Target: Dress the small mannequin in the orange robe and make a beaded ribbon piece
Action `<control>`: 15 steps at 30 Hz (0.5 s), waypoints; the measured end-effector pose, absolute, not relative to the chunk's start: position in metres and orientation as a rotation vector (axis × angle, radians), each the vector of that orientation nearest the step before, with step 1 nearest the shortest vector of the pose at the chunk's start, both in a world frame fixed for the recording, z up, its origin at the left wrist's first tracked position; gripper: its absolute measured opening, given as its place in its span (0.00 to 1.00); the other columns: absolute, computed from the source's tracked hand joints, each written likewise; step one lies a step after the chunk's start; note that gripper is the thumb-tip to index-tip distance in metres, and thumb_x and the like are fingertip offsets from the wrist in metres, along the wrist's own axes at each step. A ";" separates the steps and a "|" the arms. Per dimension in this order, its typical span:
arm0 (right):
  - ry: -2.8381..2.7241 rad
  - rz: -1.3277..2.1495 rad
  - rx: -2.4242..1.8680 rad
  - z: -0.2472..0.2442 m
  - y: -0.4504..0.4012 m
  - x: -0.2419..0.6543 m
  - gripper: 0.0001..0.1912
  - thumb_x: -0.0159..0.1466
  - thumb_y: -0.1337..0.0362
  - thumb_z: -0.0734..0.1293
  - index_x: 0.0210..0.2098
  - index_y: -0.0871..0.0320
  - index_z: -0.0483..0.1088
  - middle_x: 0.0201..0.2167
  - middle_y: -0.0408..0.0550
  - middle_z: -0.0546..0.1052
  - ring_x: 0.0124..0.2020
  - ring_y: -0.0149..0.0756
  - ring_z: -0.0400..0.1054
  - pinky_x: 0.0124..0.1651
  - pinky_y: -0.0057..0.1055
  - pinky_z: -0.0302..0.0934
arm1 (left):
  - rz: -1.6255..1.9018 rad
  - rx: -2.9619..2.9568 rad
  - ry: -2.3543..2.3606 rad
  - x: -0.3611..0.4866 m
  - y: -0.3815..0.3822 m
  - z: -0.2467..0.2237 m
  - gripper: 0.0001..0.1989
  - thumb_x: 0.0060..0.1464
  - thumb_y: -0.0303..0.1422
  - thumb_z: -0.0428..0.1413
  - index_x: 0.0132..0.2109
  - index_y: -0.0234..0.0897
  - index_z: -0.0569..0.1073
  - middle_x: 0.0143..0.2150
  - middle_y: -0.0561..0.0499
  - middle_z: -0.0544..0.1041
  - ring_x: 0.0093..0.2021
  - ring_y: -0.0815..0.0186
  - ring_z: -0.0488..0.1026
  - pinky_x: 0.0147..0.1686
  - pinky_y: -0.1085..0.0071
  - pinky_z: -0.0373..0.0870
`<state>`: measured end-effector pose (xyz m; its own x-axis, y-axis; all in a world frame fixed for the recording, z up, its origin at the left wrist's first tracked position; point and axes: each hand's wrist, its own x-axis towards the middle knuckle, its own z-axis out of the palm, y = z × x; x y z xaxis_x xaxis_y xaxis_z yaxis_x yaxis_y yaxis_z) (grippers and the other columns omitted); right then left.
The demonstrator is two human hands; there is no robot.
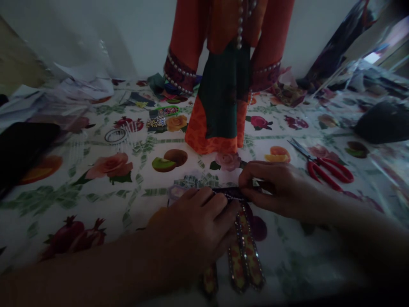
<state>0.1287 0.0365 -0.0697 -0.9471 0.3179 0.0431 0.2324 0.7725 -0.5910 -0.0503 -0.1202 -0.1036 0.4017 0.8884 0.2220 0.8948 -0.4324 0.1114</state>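
A dark band edged with small pale beads [235, 194] lies on the fruit-and-flower tablecloth [140, 238]. My left hand [198, 221] rests over its left part, fingers bent and closed on it, hiding much of the piece. At the right end, my right hand [275, 183] pinches the band between thumb and fingers. Patterned, pointed strips with sparkling edges [251, 251] hang from the band toward me; another strip [210, 279] shows partly under my left hand. Just beyond stands a small costume in orange, red and dark green [223, 94] with pearl trim.
Red-handled scissors [332, 170] lie right of my right hand. A dark phone-like slab [25, 145] is at the left, near a clear ring [115, 136]. Small bead packets [156, 121] sit behind. Crumpled paper [83, 85] and a dark rounded object [383, 121] flank the table.
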 end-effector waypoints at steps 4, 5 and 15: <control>-2.923 0.881 -0.359 -0.067 0.038 0.134 0.05 0.64 0.67 0.68 0.40 0.55 0.69 0.34 0.41 0.74 0.31 0.29 0.66 0.34 0.28 0.59 | -0.394 -2.606 -1.666 -0.051 -0.121 -0.106 0.20 0.69 0.40 0.45 0.59 0.35 0.69 0.42 0.46 0.74 0.43 0.55 0.69 0.41 0.56 0.70; -2.961 0.867 -0.365 -0.066 0.037 0.134 0.05 0.64 0.67 0.68 0.40 0.55 0.69 0.35 0.42 0.74 0.32 0.30 0.67 0.34 0.28 0.59 | -0.398 -2.610 -1.664 -0.050 -0.121 -0.106 0.20 0.68 0.40 0.45 0.59 0.35 0.70 0.42 0.46 0.74 0.42 0.55 0.69 0.41 0.56 0.70; -3.068 0.804 -0.436 -0.069 0.030 0.130 0.02 0.65 0.66 0.66 0.36 0.58 0.67 0.32 0.44 0.72 0.31 0.32 0.65 0.33 0.30 0.57 | -0.412 -2.608 -1.665 -0.050 -0.120 -0.106 0.18 0.68 0.39 0.46 0.56 0.35 0.71 0.40 0.46 0.73 0.41 0.55 0.68 0.40 0.56 0.70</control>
<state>0.1295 0.0299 -0.0690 -0.9612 0.2456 -0.1257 0.2757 0.8370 -0.4727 -0.0498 -0.1204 -0.1060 0.3962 0.8885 0.2316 0.8939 -0.4309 0.1236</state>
